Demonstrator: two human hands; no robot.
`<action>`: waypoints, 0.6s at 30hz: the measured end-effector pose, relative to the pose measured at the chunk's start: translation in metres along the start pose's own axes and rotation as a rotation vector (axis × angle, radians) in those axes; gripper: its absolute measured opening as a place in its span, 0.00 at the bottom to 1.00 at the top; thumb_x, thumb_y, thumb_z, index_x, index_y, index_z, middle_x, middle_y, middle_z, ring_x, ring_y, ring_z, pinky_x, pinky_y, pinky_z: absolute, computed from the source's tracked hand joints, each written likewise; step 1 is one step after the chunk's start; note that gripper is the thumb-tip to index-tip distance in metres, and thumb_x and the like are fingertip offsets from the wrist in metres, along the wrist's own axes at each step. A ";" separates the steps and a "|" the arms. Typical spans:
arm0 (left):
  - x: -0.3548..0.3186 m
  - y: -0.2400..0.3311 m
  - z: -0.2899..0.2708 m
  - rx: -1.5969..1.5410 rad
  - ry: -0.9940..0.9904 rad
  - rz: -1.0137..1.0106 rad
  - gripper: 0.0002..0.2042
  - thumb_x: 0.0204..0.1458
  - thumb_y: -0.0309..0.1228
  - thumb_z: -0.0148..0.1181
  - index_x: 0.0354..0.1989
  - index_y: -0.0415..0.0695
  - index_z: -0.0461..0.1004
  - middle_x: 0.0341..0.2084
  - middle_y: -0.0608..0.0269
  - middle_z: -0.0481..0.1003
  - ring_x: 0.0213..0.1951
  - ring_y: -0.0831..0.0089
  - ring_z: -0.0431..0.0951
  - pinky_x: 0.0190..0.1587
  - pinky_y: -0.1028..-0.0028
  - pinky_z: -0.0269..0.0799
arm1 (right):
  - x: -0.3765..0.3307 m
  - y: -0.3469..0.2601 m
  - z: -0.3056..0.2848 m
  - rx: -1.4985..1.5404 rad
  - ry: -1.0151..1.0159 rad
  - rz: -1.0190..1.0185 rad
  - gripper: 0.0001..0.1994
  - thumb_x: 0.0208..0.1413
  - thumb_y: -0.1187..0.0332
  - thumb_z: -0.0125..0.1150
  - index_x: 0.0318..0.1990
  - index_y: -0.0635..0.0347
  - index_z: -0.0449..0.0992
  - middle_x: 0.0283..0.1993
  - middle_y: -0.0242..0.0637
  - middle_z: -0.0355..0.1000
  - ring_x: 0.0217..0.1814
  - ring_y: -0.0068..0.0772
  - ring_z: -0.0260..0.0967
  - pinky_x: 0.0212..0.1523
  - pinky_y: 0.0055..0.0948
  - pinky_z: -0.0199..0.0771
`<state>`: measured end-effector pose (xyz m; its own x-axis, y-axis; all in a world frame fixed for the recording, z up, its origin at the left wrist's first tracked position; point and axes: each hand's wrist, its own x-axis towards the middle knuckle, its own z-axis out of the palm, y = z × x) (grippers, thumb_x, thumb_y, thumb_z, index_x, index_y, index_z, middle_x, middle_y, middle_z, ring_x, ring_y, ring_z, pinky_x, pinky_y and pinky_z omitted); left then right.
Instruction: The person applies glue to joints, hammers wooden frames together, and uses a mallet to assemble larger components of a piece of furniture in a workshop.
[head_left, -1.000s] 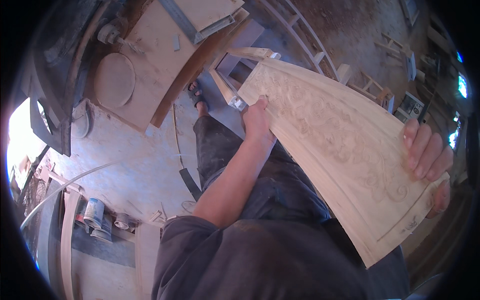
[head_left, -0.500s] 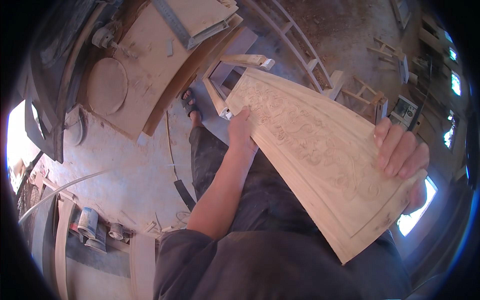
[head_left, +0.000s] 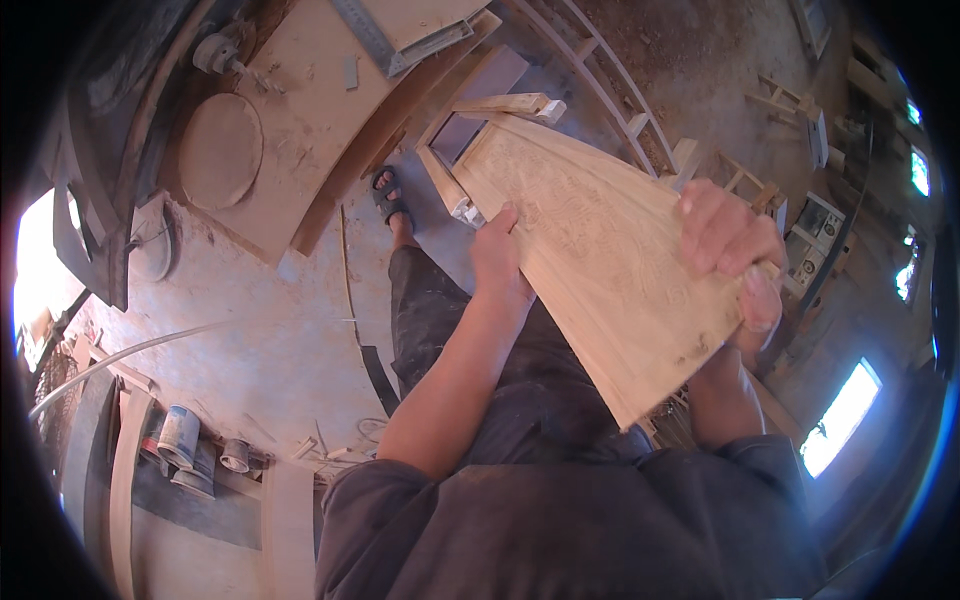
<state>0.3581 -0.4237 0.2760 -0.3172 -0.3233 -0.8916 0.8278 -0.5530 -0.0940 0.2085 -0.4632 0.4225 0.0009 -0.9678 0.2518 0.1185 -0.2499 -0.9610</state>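
A pale carved wooden panel (head_left: 590, 230) slants across the middle, scrollwork relief facing up. My left hand (head_left: 500, 250) grips its left long edge, thumb on top and fingers underneath. Near the close right corner, my right hand (head_left: 735, 245) wraps round the panel's edge, knuckles up. The panel's far end reaches a wooden frame (head_left: 440, 165) with a pale end block; whether they touch I cannot tell.
A dusty workbench (head_left: 310, 120) at the upper left carries a round disc (head_left: 222, 152), a drill bit in a chuck (head_left: 222, 55) and a metal square (head_left: 362, 35). Cans (head_left: 178, 437) stand at the lower left. A ladder-like wooden frame (head_left: 610, 75) lies at the back.
The panel's near end has swung left and away from my body, tilting more edge-on. My right hand moved left with it, bringing my right forearm into view.
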 end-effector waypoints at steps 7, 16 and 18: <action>0.000 0.002 -0.002 -0.006 -0.041 0.014 0.22 0.63 0.34 0.42 0.61 0.33 0.58 0.54 0.43 0.69 0.53 0.51 0.74 0.55 0.54 0.71 | -0.002 0.047 -0.003 0.051 0.022 0.022 0.09 0.48 0.65 0.52 0.22 0.59 0.64 0.22 0.35 0.65 0.25 0.29 0.59 0.34 0.34 0.57; 0.001 -0.001 -0.005 0.038 -0.054 0.051 0.20 0.64 0.34 0.41 0.61 0.34 0.59 0.55 0.43 0.68 0.55 0.50 0.72 0.58 0.55 0.69 | 0.000 0.074 -0.004 0.069 0.003 0.142 0.08 0.44 0.70 0.51 0.19 0.61 0.63 0.20 0.36 0.64 0.24 0.28 0.58 0.30 0.29 0.56; -0.014 0.003 0.003 0.069 -0.023 0.075 0.20 0.64 0.33 0.40 0.61 0.34 0.59 0.55 0.44 0.68 0.55 0.51 0.72 0.58 0.56 0.69 | 0.001 0.092 -0.003 0.082 0.010 0.167 0.08 0.44 0.71 0.50 0.18 0.61 0.62 0.19 0.35 0.63 0.24 0.27 0.57 0.29 0.28 0.56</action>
<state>0.3634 -0.4232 0.2895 -0.2670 -0.3829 -0.8844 0.8158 -0.5783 0.0041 0.2162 -0.4870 0.3338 0.0179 -0.9960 0.0881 0.1982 -0.0828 -0.9767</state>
